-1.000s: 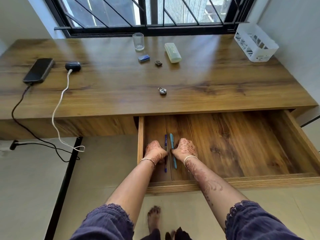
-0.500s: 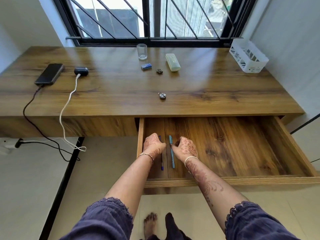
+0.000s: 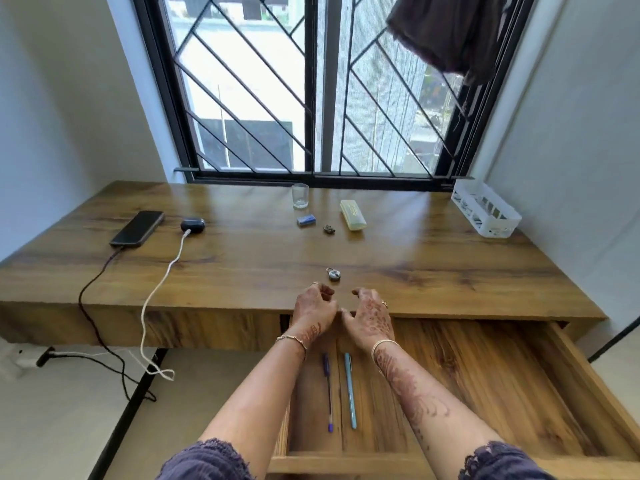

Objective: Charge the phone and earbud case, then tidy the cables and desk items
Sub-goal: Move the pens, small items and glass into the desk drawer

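From the head view I judge charging done: the phone (image 3: 136,228) and earbud case (image 3: 192,225) lie cabled at the table's (image 3: 450,271) far left. I am tidying items now. My left hand (image 3: 314,306) and right hand (image 3: 369,315) hover loosely curled, holding nothing, just short of the small padlock (image 3: 334,274) (likely next). Two pens (image 3: 339,389) lie parallel in the open drawer (image 3: 485,393), long axes running front to back.

Single head-worn wide-angle view, no second view to share scene; looks forward and down from standing height over near edge of desk (image 3: 242,258); faces window (image 3: 311,98) on far wall; open drawer (image 3: 485,375) and forearms nearest lens at bottom; desk top at middle distance; side walls bow outward at frame edges.
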The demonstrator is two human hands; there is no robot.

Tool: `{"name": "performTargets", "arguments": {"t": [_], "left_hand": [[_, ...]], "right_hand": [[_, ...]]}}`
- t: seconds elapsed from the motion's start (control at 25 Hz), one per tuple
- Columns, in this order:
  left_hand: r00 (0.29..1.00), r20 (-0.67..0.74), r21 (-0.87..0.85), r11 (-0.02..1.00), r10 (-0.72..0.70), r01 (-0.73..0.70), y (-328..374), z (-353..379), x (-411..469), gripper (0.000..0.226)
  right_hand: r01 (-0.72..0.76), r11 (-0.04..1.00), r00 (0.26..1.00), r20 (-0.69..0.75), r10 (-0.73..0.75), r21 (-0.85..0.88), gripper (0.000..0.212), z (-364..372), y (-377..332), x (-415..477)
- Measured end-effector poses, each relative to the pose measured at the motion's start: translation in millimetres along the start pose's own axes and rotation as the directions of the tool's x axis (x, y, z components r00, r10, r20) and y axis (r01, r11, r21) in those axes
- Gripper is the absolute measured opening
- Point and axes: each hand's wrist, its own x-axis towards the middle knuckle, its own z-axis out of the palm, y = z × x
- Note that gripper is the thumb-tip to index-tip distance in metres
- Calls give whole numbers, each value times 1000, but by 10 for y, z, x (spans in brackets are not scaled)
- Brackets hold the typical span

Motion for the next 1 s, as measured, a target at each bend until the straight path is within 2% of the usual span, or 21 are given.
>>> {"name": "performTargets", "arguments": {"t": [0.2, 0.36, 0.52, 0.72, 1.0], "left_hand": [[1000, -9, -9, 1000, 25, -25, 13, -60, 629, 25], [1000, 13, -15, 1000, -5, 5, -112, -29, 1124, 29], [1000, 8, -25, 1000, -4, 4, -80, -51, 1631, 29], [999, 39, -9, 1000, 4, -4, 123, 24, 2213, 38], [1000, -4, 217, 976, -15, 16, 197, 262, 2848, 60]], "right_hand": [[-4, 1000, 1000, -1, 4, 28, 51, 92, -132, 689], [-7, 1000, 1000, 17, 7, -25, 54, 326, -140, 1052], [120, 982, 987, -89, -134, -149, 30, 510, -75, 1263], [94, 995, 980, -173, -96, -18, 26, 566, -94, 1610], [41, 992, 971, -241, -12, 115, 29, 594, 15, 2023]]}}
